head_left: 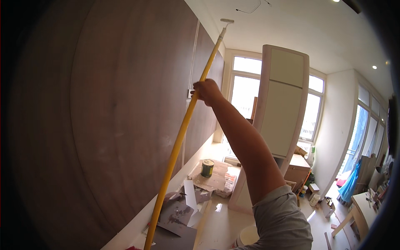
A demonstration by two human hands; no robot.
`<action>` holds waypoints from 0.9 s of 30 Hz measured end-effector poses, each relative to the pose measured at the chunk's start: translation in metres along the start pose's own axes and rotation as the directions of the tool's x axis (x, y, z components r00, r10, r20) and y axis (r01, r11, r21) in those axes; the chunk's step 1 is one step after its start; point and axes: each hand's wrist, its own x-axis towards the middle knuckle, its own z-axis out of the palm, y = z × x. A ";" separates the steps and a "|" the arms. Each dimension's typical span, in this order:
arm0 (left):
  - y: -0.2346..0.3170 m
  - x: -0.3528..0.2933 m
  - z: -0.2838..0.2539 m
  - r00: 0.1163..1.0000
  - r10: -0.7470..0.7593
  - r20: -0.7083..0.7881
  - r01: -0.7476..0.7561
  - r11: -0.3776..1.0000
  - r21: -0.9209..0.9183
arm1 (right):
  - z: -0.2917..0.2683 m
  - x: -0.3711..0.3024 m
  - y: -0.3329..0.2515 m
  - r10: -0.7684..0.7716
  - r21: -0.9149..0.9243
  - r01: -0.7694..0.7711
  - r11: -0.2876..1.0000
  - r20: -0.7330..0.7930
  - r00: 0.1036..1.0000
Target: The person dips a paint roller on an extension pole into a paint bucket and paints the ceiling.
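Note:
My right hand (pixel 206 92) is raised and closed around a long yellow extension pole (pixel 177 145). The pole slants up and away, from the bottom edge toward the ceiling. At its far end is a small paint roller (pixel 227 21) with a pale sleeve, up by the white ceiling (pixel 300 25); whether it touches cannot be told. My right arm reaches in from the lower right in a grey short sleeve. Beside the pole, on the left, runs a dark brown panelled wall (pixel 125 83). My left hand is out of view, as is the pole's lower end.
A tall white cabinet (pixel 285 100) stands before bright windows (pixel 246 89). On the floor lie a paint can (pixel 207 168) on cardboard, dark sheets (pixel 177 214) and a white bucket (pixel 249 236). At right are a cluttered table (pixel 371 208) and a blue cloth (pixel 349 185). Wires (pixel 250 8) hang overhead.

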 end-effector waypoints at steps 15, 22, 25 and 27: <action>0.120 0.178 -0.028 0.981 0.054 -0.188 -0.142 0.856 -0.497 | 0.118 0.012 -0.086 -0.138 0.139 0.105 0.985 0.253 0.958; 0.164 0.240 -0.037 0.950 0.115 -0.291 -0.251 0.834 -0.491 | 0.126 0.047 -0.095 -0.260 0.149 0.217 0.965 0.408 0.875; 0.171 0.263 -0.037 0.951 0.088 -0.295 -0.235 0.828 -0.509 | 0.130 0.058 -0.091 -0.294 0.180 0.238 0.955 0.435 0.851; 0.171 0.276 -0.037 0.952 0.097 -0.289 -0.240 0.824 -0.514 | 0.133 0.063 -0.085 -0.261 0.261 0.165 0.951 0.394 0.881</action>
